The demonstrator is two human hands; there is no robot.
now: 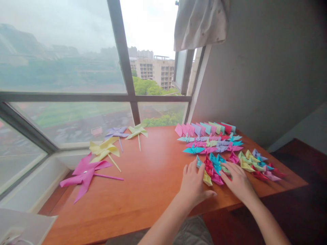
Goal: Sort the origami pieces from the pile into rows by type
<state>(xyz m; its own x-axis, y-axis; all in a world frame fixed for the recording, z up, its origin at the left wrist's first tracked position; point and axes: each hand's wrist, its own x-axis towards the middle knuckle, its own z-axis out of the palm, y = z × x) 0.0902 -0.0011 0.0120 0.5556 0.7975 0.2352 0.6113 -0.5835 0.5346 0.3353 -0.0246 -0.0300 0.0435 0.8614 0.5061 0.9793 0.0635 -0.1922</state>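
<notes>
The folded paper pieces [216,163] cluster on the tabletop [155,177] between left hand [192,182] and right hand [238,178]; I'd guess feather-light, crisp, easily crushed, best taken by a folded edge. Left fingers are spread; whether the right ones pinch the green piece [225,169], I can't tell.

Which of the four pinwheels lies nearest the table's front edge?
The magenta pinwheel, lowest in the picture and the only one of that colour; the yellow pinwheel, purple pinwheel and pale green pinwheel lie farther back.

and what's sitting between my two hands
Small origami pieces, including red, blue and pink ones, lie between the left hand and right hand in the head view.
</notes>
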